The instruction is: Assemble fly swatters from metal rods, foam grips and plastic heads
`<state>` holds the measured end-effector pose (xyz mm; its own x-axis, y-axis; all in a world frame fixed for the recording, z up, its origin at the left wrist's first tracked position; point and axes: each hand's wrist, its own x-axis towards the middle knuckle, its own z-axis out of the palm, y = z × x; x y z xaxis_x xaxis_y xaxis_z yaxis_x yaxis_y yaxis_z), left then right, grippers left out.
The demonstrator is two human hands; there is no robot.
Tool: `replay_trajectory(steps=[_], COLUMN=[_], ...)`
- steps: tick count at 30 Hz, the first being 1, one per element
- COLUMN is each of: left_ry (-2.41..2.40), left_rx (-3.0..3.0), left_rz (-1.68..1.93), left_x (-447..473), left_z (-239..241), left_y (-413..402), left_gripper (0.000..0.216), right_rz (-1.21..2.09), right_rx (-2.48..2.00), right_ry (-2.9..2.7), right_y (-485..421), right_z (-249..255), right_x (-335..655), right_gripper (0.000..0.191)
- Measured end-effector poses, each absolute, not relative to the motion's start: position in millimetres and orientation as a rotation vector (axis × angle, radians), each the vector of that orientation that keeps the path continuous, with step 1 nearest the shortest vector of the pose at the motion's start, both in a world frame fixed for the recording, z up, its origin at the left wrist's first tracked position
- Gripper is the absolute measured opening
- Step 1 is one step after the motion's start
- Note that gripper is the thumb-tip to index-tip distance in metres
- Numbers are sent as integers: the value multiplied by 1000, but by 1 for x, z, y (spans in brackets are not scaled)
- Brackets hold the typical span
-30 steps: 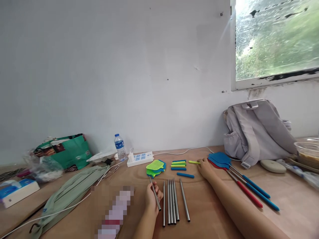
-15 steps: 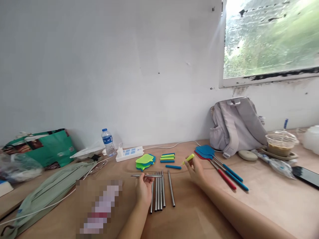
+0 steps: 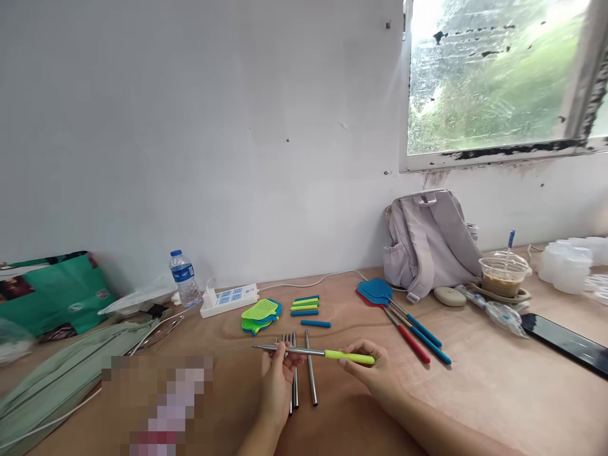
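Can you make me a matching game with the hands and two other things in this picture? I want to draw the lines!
Things:
1. Left hand
2. Right hand
3. Backpack
4. Water bottle

Matches:
A. Below the window
B. Holding the yellow-green handle
C. Next to the white power strip
D. Holding the metal rod

Right pairs: 1-D, 2-B, 3-A, 4-C
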<state>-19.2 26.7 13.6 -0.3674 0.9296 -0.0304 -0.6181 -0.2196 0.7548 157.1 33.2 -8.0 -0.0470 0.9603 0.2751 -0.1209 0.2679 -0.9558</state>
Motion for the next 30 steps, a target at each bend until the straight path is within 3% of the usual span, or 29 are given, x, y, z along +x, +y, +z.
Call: replay_trajectory(steps=[10,18,30], left_ry=[865,863,833], left_rx=[593,793,1138], left_rz=[1719,1596,1483], left_x=[-26,-24,-17], left_z=[10,20,24], left_y=[31,24,12], left_gripper=[36,37,26], right_rz=[1176,700,524], right_rx=[-823,-917,-860], right_ry=[-1369,-1893,-2106], right_y=[38,38,28], right_z=[-11,0,3], right_x=[165,181,177], right_gripper=[29,25,20])
